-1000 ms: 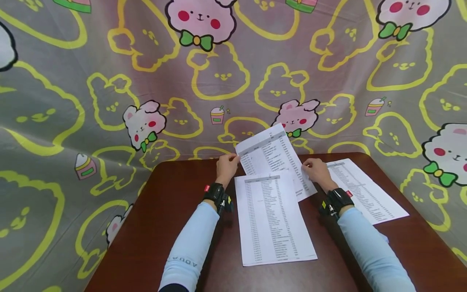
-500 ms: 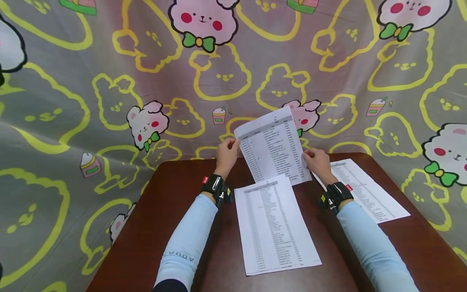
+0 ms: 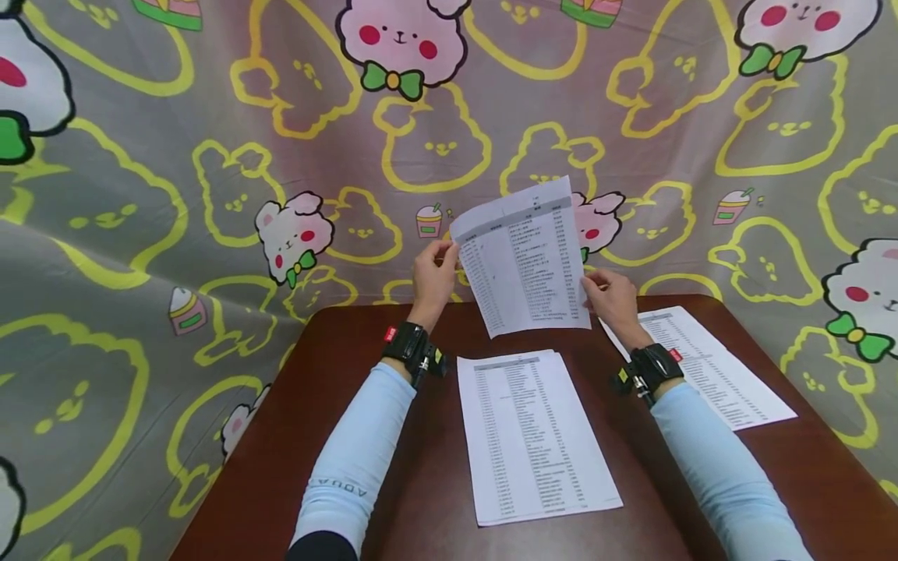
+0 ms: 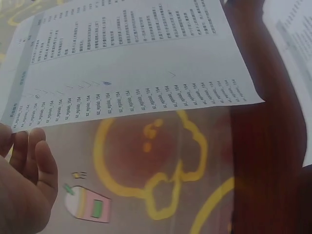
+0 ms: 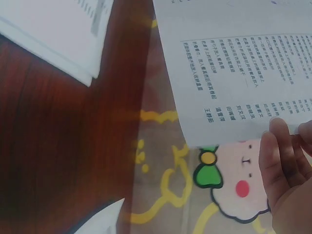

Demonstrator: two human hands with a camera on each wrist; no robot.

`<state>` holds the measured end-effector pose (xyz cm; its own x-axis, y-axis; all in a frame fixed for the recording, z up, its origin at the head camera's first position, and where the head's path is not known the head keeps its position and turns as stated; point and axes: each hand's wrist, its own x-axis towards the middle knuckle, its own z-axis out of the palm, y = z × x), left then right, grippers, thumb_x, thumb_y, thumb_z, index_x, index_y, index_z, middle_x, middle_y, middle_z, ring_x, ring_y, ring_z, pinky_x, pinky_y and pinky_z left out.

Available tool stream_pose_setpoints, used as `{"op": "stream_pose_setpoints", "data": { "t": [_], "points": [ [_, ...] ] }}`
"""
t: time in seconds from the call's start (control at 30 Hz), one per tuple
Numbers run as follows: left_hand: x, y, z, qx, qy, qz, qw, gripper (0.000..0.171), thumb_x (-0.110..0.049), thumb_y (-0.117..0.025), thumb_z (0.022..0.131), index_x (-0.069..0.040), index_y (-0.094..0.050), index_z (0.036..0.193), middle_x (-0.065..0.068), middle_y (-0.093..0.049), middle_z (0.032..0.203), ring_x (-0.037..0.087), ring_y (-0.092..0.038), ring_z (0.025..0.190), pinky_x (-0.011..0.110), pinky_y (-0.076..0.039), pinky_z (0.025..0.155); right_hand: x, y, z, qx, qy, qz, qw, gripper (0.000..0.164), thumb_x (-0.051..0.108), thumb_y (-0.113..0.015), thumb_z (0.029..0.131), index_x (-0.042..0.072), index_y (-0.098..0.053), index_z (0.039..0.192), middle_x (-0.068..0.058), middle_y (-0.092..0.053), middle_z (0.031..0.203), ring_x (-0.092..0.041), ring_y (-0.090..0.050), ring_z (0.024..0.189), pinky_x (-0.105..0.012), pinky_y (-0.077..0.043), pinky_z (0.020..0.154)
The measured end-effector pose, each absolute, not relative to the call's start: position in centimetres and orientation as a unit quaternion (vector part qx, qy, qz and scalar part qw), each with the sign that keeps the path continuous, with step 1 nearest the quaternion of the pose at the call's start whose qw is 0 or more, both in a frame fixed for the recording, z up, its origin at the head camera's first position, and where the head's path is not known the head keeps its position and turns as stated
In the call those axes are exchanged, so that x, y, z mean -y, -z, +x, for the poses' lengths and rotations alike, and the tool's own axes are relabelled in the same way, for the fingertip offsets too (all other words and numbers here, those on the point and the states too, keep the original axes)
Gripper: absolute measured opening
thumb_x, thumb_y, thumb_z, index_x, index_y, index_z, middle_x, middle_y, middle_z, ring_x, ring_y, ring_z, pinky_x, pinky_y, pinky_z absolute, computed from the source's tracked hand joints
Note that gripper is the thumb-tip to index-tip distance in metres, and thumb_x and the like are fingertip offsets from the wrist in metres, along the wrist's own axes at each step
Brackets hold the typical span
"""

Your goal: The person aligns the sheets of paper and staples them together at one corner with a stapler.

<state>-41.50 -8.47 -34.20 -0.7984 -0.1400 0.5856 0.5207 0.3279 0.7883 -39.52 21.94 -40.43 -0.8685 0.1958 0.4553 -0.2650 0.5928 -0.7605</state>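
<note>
Both hands hold up a printed sheet of paper [image 3: 522,265] over the far part of the table, tilted and slightly bowed. My left hand [image 3: 433,282] pinches its left edge near the top corner; my right hand [image 3: 612,300] pinches the right edge lower down. Rows of text and a grey header band cover the sheet, and pen ticks mark one column in the left wrist view. Below it lies a stack of printed sheets [image 3: 536,436] in the middle of the table, apart from the held sheet. In the right wrist view the right hand's fingers [image 5: 280,151] sit at the paper's edge.
Another printed sheet [image 3: 722,374] lies at the right of the dark brown table [image 3: 337,374], partly behind the right hand and wrist. A grey curtain [image 3: 295,156] with cartoon prints hangs just beyond the table's far edge. Each wrist wears a black camera band.
The held sheet has risen and drawn away from the central stack, which it overlapped before, and has turned more upright. Both hands have moved up a little with it.
</note>
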Motion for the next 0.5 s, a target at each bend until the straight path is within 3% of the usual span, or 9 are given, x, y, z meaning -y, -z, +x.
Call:
{"op": "stream_pose_setpoints", "data": {
  "t": [0.17,0.33,0.5],
  "points": [
    [8.8,32.6,-40.7,0.756,0.562,-0.142,0.303,0.023,-0.020,-0.059,0.098,0.000,-0.067,0.106,0.016,-0.066,0.087,0.028,-0.063,0.076,0.018,-0.041,0.060,-22.0,39.5,-38.6,0.852,-0.458,0.041,0.252,0.030,0.025,-0.060,0.097,0.000,-0.067,0.112,-0.021,-0.068,0.095,-0.028,-0.068,0.066,-0.015,-0.049,0.052],
    [9.5,31.3,-39.9,0.754,0.568,-0.147,0.295,0.025,-0.020,-0.059,0.098,0.002,-0.066,0.108,0.020,-0.066,0.090,0.038,-0.064,0.084,0.017,-0.042,0.061,-22.2,38.8,-38.2,0.848,-0.460,0.066,0.254,0.029,0.026,-0.061,0.097,0.001,-0.067,0.110,-0.021,-0.068,0.091,-0.016,-0.063,0.058,-0.018,-0.049,0.050],
    [10.3,30.3,-39.2,0.752,0.575,-0.150,0.284,0.025,-0.020,-0.060,0.098,0.001,-0.067,0.109,0.022,-0.068,0.096,0.036,-0.067,0.085,0.016,-0.046,0.062,-22.2,38.0,-37.7,0.844,-0.465,0.094,0.249,0.028,0.026,-0.062,0.096,0.002,-0.068,0.109,-0.019,-0.068,0.088,-0.012,-0.061,0.057,-0.019,-0.049,0.050]
  ]
}}
